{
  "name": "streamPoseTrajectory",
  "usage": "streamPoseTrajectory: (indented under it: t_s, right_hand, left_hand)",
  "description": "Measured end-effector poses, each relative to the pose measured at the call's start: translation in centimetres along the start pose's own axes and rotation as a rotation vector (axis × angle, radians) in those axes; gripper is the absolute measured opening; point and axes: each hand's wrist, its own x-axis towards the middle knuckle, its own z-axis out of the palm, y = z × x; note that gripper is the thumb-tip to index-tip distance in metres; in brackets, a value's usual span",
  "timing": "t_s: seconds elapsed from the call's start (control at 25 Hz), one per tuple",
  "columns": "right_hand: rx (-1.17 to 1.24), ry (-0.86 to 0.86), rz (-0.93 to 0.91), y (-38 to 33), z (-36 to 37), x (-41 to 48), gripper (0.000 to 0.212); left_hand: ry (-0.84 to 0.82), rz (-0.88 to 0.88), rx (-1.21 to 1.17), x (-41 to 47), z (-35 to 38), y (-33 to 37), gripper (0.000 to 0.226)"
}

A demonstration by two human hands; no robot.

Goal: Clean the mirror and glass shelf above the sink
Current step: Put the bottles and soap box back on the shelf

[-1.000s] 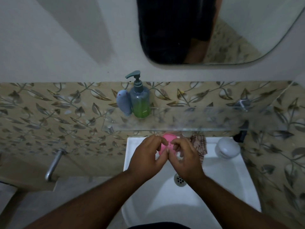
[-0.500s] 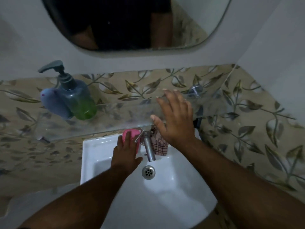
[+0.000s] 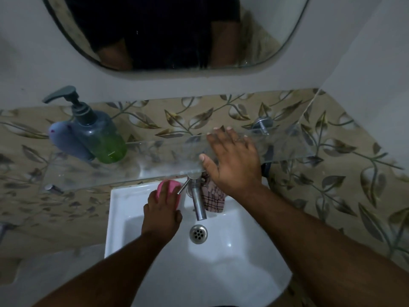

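Glass shelf (image 3: 155, 156) under the mirror (image 3: 177, 29) bears the right hand (image 3: 234, 160), flat with open grip; leaning could crack it. Left hand (image 3: 162, 214) closes on a pink sponge (image 3: 169, 190) at the sink (image 3: 119, 218); sweeping could topple the soap dispenser (image 3: 99, 138).

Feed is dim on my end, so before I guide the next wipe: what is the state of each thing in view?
glass shelf: hazy, smeared
right hand: flat, fingers spread, on the shelf
left hand: resting on the pink soap
pink soap: on the sink ledge
tap: no water running
soap dispenser: upright, part full of green liquid
checked cloth: bunched beside the tap
sink: no standing water
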Motion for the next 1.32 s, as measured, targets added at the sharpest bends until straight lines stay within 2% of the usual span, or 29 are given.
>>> streamPoseTrajectory:
  t_s: [0.16,0.32,0.4,0.56,0.64,0.8,1.0,1.2,1.32]
  right_hand:
    - [0.001,-0.057,0.009,-0.2,-0.4,0.1,0.078]
    - [0.017,-0.062,0.011,-0.3,-0.8,0.1,0.08]
    - [0.028,-0.077,0.015,-0.3,-1.0,0.2,0.082]
    - [0.049,-0.109,0.012,-0.4,-1.5,0.3,0.086]
    - [0.046,-0.123,0.014,-0.5,-1.8,0.2,0.088]
    - [0.049,-0.109,0.026,-0.6,-1.9,-0.1,0.083]
    - [0.072,-0.134,0.035,-0.7,-2.3,0.0,0.087]
    - [0.085,-0.154,0.028,-0.7,-2.7,-0.1,0.093]
    - [0.088,-0.15,0.031,-0.8,-2.7,0.0,0.093]
  left_hand:
    - [0.011,0.108,0.034,-5.3,-1.5,-2.2,0.087]
    - [0.017,0.264,-0.045,-10.4,-5.7,-0.8,0.086]
    - [0.092,0.362,-0.101,-11.8,-8.7,1.1,0.083]
    - [0.39,0.473,-0.168,-11.8,-15.0,5.0,0.074]
    - [0.525,0.426,-0.149,-9.8,-18.1,6.4,0.077]
    - [0.595,0.301,-0.086,-3.4,-21.9,7.1,0.072]
    - [0.522,0.193,-0.038,1.5,-22.3,7.4,0.071]
    - [0.458,0.155,0.025,2.1,-21.1,6.8,0.072]
    - [0.447,0.137,-0.024,1.8,-21.1,7.2,0.069]
